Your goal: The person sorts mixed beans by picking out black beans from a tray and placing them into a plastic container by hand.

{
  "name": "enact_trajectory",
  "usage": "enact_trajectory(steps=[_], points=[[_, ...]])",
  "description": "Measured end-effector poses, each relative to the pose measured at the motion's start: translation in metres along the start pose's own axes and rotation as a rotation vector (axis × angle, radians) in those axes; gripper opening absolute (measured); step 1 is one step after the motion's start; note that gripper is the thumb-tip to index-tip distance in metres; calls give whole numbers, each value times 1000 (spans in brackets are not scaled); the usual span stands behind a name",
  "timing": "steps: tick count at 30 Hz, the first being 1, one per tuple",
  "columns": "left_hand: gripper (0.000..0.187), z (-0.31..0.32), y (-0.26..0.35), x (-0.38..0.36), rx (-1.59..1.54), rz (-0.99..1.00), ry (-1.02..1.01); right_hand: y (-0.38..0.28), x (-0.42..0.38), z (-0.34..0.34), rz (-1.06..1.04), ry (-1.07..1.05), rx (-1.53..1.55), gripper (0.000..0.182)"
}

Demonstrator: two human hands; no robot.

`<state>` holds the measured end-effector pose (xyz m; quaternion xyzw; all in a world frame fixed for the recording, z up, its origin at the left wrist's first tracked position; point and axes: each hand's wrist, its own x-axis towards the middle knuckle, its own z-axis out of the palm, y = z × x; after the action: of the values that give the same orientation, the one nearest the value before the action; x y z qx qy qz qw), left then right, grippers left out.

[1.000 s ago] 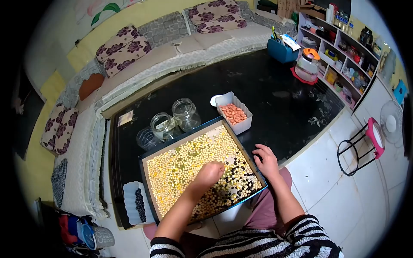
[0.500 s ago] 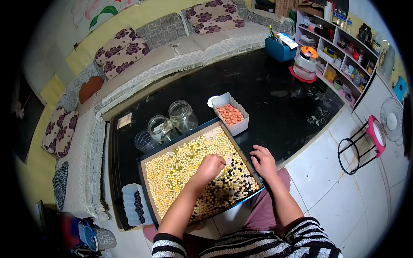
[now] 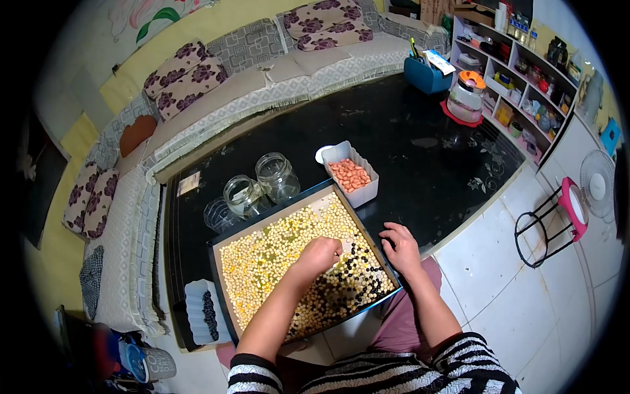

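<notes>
While pale beans are spread across the box, the left hand is held inside it, right next to the black beans.
The fingers of the left hand are curled in and closed, but whether a bean is pinched in them cannot be told. The right hand is placed just right of the box, by the edge of the black table, with its fingers a little bent and parted. In the near right part of the box, the black beans are mixed in with the pale ones. More dark beans are held in a white tub just left of the box. By the box's far right corner, pink nuts are held in a pale tub. Past the box's far edge, clear jars are stood on the table.
</notes>
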<state>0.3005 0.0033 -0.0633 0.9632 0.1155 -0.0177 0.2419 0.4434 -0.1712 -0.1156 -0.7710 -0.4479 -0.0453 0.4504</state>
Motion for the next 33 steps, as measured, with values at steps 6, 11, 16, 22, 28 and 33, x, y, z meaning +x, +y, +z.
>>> enact_trajectory(steps=[6, 11, 16, 22, 28, 33], points=[[10, 0, -6, -6, -3, -105, -55, -1, 0, 0, 13, -3, -6, 13], [8, -7, -5, -11, -55, -110, -5, -1, 0, 0, 25, -8, -5, 12], [8, -16, -7, -27, -182, -116, 129, -3, 0, -1, 13, 3, 10, 13], [10, -58, 10, -89, -383, -246, 301, -3, 0, 0, 8, 5, -30, 12], [10, -94, -9, -197, -277, -466, 609, 11, 0, 5, 8, -21, 11, 13], [10, -98, -22, -267, -273, -688, 723, 15, 0, 5, 37, -56, 21, 14]])
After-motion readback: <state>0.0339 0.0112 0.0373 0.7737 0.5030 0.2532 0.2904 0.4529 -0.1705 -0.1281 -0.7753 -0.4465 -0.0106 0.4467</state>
